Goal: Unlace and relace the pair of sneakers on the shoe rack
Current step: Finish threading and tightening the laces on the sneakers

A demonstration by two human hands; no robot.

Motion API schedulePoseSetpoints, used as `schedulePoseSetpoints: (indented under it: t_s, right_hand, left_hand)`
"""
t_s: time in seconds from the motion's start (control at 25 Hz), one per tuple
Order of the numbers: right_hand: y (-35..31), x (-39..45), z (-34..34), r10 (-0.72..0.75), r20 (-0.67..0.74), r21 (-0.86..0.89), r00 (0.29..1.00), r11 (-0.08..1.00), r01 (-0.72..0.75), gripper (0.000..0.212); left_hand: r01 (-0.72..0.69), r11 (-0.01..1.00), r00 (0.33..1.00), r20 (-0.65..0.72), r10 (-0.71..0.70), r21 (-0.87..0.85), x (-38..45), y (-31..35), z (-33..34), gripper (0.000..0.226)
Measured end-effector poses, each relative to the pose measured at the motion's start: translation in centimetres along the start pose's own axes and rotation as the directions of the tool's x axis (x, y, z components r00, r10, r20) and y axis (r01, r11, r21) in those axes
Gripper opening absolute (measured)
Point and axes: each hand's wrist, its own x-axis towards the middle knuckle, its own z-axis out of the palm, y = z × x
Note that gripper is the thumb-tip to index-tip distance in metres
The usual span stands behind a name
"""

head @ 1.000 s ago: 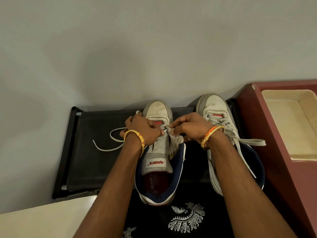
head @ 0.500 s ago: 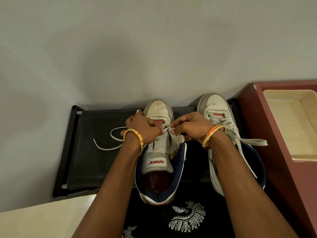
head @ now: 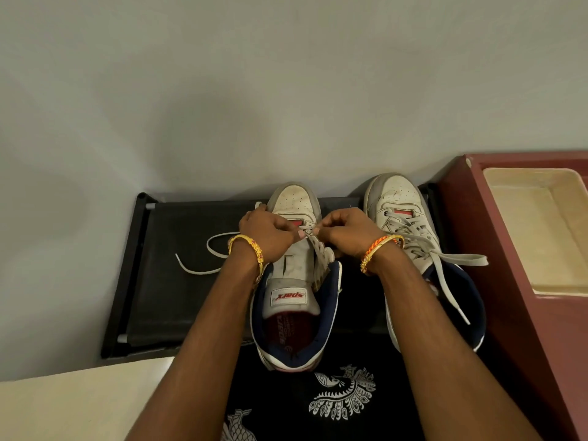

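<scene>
Little has shifted: both hands, left hand and right hand, still pinch the lace at the left sneaker mid-rack, only its lowest eyelets apparently threaded, while the right sneaker stays laced.

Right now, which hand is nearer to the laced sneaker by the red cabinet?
Right. The right hand sits just beside the laced sneaker, its wrist near the laces. The left hand is farther off, on the far side of the other sneaker.

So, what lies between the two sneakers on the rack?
In the head view, the right hand and its wrist cross the gap between the left sneaker and the right sneaker; beneath is black rack.
</scene>
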Motion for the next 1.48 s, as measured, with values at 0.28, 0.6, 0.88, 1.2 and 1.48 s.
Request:
schedulePoseSetpoints:
  t_s: [0.28,0.6,0.88,1.2,1.48]
  right_hand:
    - [-2.0,-3.3,-2.0,-0.372,-0.389,-0.139,0.843,0.928,0.346,0.022]
    - [-9.5,-16.1,-2.4,-0.751,-0.403,0.284,0.523,0.441,0.851,0.015]
    - [-6.4,-13.9,-1.3,-0.674,-0.362,0.109,0.645,0.656,0.747,0.019]
    - [0.8,-3.0,1.5,-0.354,-0.208,-0.402,0.912,0.881,0.25,0.028]
    - [2.9,-1.7,1.1,-0.117,-0.254,0.01,0.96,0.992,0.124,0.013]
  left_hand:
    - [-0.066,0.988,0.993,-0.108,0.051,-0.142,-4.7,-0.4,-0.8,0.025]
    - [-0.126,0.964,0.915,-0.403,0.022,-0.232,-8.3,-1.0,2.2,0.044]
    - [0.07,0.909,0.959,-0.222,-0.174,-0.41,-8.8,-1.0,1.5,0.038]
    - [0.018,0.891,0.97,-0.207,-0.125,-0.453,-8.3,-1.3,1.1,0.033]
    - [0.032,0.898,0.965,-0.221,-0.142,-0.438,-8.0,-1.2,1.0,0.038]
